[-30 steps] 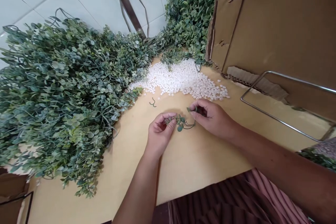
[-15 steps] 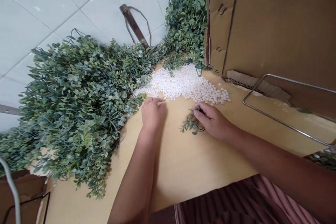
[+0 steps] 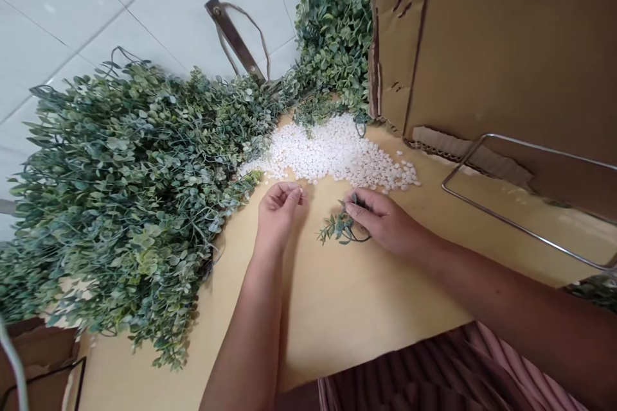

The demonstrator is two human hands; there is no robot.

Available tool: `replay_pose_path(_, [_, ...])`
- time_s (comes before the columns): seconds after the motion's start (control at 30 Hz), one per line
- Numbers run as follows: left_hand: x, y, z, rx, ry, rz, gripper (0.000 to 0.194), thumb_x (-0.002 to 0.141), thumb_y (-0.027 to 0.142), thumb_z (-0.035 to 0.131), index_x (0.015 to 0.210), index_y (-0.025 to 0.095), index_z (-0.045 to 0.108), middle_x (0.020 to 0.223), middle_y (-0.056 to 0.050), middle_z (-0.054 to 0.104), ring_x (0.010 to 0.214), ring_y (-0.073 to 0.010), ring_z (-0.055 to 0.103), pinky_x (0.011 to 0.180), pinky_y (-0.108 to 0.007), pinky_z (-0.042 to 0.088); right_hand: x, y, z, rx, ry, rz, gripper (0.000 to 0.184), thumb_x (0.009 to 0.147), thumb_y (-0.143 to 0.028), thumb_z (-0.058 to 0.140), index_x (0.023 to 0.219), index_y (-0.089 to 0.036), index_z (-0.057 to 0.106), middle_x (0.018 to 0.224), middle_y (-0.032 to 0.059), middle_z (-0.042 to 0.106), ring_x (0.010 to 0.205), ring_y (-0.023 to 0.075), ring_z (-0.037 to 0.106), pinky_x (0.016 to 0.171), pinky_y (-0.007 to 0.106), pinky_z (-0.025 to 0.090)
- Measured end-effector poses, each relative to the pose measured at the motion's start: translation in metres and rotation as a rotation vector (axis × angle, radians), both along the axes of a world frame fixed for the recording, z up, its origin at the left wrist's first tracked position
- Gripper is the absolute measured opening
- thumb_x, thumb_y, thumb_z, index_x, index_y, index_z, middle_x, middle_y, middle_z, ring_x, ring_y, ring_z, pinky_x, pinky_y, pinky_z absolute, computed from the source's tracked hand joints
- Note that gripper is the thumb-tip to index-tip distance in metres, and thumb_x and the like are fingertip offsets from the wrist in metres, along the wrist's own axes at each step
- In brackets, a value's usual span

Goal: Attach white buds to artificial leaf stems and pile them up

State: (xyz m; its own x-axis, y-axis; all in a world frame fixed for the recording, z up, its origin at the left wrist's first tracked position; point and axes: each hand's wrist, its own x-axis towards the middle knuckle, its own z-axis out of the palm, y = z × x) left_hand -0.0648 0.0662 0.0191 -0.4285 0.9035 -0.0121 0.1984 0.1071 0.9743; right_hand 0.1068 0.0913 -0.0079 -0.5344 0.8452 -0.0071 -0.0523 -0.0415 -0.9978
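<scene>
- Sprig (image 3: 341, 226), oval-leaved, wiry stem: pinched in R hand (image 3: 386, 221), mid-surface (image 3: 347, 308), well in from near edge.
- L hand (image 3: 276, 216): thumb + fingertips nipped on tiny white bead (image 3: 301, 192).
- Small white beads (image 3: 332, 148): heaped twd far edge.
- Torn corrugated cardboard (image 3: 501, 51): twd R edge.

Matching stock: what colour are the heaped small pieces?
The small pieces are white, clearest in head view.

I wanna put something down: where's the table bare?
Bare: tan tabletop between the left forearm and right forearm; also between right forearm, the small rounded white pieces and the bent silvery wire frame. Crowded: the far middle, under those pieces, and the left, under bushy green leafy bundles.
</scene>
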Motion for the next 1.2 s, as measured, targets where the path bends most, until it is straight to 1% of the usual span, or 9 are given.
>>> replay_pose_path(0.07, [0.014, -0.014, 0.004, -0.035, -0.234, -0.045, 0.016, 0.063, 0.025, 0.069, 0.072, 0.016, 0.06, 0.063, 0.001, 0.063, 0.057, -0.0083, 0.054, 0.058, -0.02, 0.041, -0.001, 0.0, 0.001, -0.107, 0.047, 0.043, 0.023, 0.072, -0.04, 0.053, 0.07, -0.018, 0.048, 0.06, -0.0045, 0.042, 0.051, 0.0079, 0.036, 0.05, 0.023, 0.03])
replay_pose_path(0.13, [0.025, -0.028, 0.005, -0.059, -0.388, -0.06, 0.02, 0.061, 0.026, 0.073, 0.074, 0.016, 0.062, 0.062, 0.002, 0.063, 0.056, -0.0067, 0.054, 0.057, -0.018, 0.041, -0.001, 0.0, 0.002, -0.204, 0.081, 0.072, 0.025, 0.067, -0.04, 0.059, 0.071, -0.017, 0.051, 0.061, -0.0037, 0.045, 0.052, 0.0079, 0.038, 0.05, 0.023, 0.032])
replay_pose_path(0.27, [0.034, -0.04, 0.0, -0.079, -0.527, -0.069, 0.023, 0.059, 0.028, 0.076, 0.075, 0.016, 0.067, 0.062, 0.002, 0.064, 0.053, -0.0045, 0.052, 0.054, -0.017, 0.041, -0.002, -0.001, 0.004, -0.333, 0.122, 0.077, 0.027, 0.061, -0.039, 0.066, 0.07, -0.017, 0.054, 0.066, -0.0014, 0.051, 0.058, 0.0086, 0.045, 0.056, 0.024, 0.037])
replay_pose_path(0.47, [0.033, -0.036, -0.004, -0.026, -0.523, -0.045, 0.025, 0.05, 0.026, 0.082, 0.068, 0.016, 0.068, 0.059, 0.003, 0.063, 0.052, -0.0048, 0.052, 0.054, -0.018, 0.043, 0.0, -0.001, 0.006, -0.405, 0.163, 0.068, 0.032, 0.06, -0.042, 0.07, 0.07, -0.018, 0.053, 0.067, -0.0012, 0.055, 0.056, 0.0082, 0.048, 0.052, 0.022, 0.039])
replay_pose_path(0.63, [0.034, -0.038, -0.002, -0.047, -0.486, -0.053, 0.025, 0.049, 0.025, 0.082, 0.068, 0.016, 0.07, 0.062, 0.001, 0.068, 0.056, -0.0075, 0.058, 0.061, -0.021, 0.049, 0.0, -0.002, 0.007, -0.418, 0.117, 0.061, 0.035, 0.055, -0.037, 0.075, 0.072, -0.017, 0.054, 0.06, -0.0055, 0.052, 0.05, 0.0054, 0.046, 0.046, 0.019, 0.037])
replay_pose_path(0.8, [0.033, -0.038, -0.005, -0.044, -0.437, -0.02, 0.022, 0.053, 0.023, 0.08, 0.071, 0.015, 0.07, 0.068, -0.002, 0.071, 0.061, -0.0104, 0.063, 0.067, -0.025, 0.051, 0.0, -0.004, 0.006, -0.314, 0.035, 0.011, 0.029, 0.055, -0.031, 0.076, 0.069, -0.017, 0.055, 0.062, -0.0043, 0.054, 0.056, 0.0071, 0.051, 0.053, 0.021, 0.041])
replay_pose_path(0.93, [0.03, -0.037, -0.008, -0.042, -0.429, 0.031, 0.022, 0.054, 0.022, 0.08, 0.074, 0.016, 0.071, 0.069, -0.002, 0.071, 0.063, -0.0107, 0.063, 0.068, -0.025, 0.051, 0.001, -0.004, 0.004, -0.299, 0.074, -0.035, 0.032, 0.057, -0.037, 0.074, 0.068, -0.019, 0.05, 0.063, -0.0027, 0.057, 0.061, 0.0111, 0.057, 0.058, 0.024, 0.045])
replay_pose_path(1.03, [0.032, -0.037, -0.009, -0.073, -0.448, 0.001, 0.022, 0.056, 0.023, 0.079, 0.075, 0.016, 0.071, 0.069, -0.003, 0.071, 0.063, -0.0116, 0.063, 0.067, -0.025, 0.051, 0.002, -0.004, 0.003, -0.287, 0.093, -0.02, 0.033, 0.059, -0.039, 0.072, 0.069, -0.02, 0.049, 0.064, -0.0022, 0.057, 0.061, 0.0112, 0.057, 0.058, 0.024, 0.046])
replay_pose_path(1.2, [0.038, -0.04, -0.01, -0.071, -0.491, -0.046, 0.023, 0.057, 0.023, 0.078, 0.078, 0.016, 0.071, 0.07, -0.003, 0.071, 0.062, -0.0109, 0.062, 0.066, -0.025, 0.051, 0.001, -0.005, 0.004, -0.242, 0.076, -0.013, 0.03, 0.064, -0.039, 0.07, 0.079, -0.018, 0.054, 0.07, -0.0015, 0.057, 0.062, 0.01, 0.055, 0.057, 0.023, 0.045])
